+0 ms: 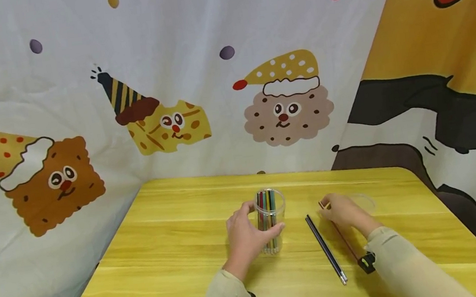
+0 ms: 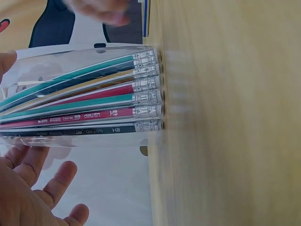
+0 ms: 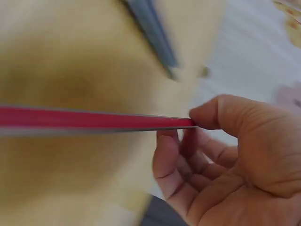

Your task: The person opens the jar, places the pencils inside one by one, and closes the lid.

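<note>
Pinching right hand (image 1: 345, 212): thumb and fingertips closed on a red-striped pencil (image 3: 94, 120) close to one end, to the right of the clear plastic cup (image 1: 282, 212).
Red-striped pencil: right of the cup, its long axis slanting; the pinched end points away from the person and a little toward the cup, the other runs back toward the right sleeve (image 1: 412, 263). Whether it touches the wood-grain table (image 1: 164, 237) cannot be told.
Clear plastic cup: upright on the table, long axis vertical, mouth up.
Gripping left hand (image 1: 249, 239): wrapped round the cup from its left, thumb across the near side.
Bundled pencils (image 2: 84, 115): inside the cup, silver ferrules down at its base, other ends up, slightly fanned; teal, red, gold and dark barrels, one red one printed "deli" and "HB".
Dark pencil pair (image 1: 323, 248): side by side on the table, right of the cup, ferrules toward the person, opposite ends pointing away and slightly cupward.
Cartoon-printed cloth (image 1: 179, 36): hanging beyond the cup.
</note>
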### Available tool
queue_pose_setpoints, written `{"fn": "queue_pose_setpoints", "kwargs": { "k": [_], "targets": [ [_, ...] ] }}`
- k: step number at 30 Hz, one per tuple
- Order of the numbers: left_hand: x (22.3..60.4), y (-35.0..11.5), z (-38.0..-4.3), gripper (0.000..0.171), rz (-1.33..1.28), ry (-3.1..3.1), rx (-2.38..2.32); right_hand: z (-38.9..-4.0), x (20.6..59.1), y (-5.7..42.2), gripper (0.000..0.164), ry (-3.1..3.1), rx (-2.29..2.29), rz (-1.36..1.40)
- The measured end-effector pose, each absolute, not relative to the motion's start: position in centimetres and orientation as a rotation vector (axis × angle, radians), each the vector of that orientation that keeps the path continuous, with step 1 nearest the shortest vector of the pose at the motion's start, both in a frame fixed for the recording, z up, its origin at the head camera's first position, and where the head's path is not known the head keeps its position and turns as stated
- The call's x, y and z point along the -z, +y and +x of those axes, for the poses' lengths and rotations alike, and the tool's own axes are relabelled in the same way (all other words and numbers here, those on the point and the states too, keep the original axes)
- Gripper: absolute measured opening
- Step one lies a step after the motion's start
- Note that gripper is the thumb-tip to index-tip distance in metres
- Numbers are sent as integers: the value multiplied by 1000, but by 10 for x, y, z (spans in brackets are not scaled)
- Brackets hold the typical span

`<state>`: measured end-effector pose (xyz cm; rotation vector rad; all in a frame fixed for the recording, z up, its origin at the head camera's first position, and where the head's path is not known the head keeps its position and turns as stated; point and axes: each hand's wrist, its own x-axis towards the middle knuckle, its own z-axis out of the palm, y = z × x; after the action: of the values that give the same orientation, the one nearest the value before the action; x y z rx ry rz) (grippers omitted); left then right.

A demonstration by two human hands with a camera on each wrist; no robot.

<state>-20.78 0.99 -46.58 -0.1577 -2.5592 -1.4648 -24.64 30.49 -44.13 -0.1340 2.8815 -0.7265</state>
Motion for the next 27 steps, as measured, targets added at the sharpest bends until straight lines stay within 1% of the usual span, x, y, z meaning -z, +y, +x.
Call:
{"fn": "queue_pose_setpoints", "kwargs": {
  "k": [3,6,10,13,15,18,22,27],
  "targets": [
    [466,10,-207,82,-152,-2561,1465,-244,405,303,34,3030,838,-219],
    [466,10,-207,81,-150,-2568,1458,-234,358,290,35,3233,1065,-325],
    [466,11,-207,81,-154,-2577,1443,-212,305,260,47,3289,1680,-534],
    [466,11,-208,82,-153,-2575,1442,-205,289,234,48,3129,2117,-740],
    [465,10,-208,82,-152,-2567,1449,-208,291,218,45,3055,2224,-831],
    [466,9,-208,80,-159,-2560,1456,-217,308,200,39,3031,2173,-851],
    [466,8,-208,78,-187,-2558,1470,-224,339,187,32,3129,1892,-804],
    [465,8,-208,75,-245,-2527,1472,-227,368,181,24,3258,1519,-897]
  ]
}}
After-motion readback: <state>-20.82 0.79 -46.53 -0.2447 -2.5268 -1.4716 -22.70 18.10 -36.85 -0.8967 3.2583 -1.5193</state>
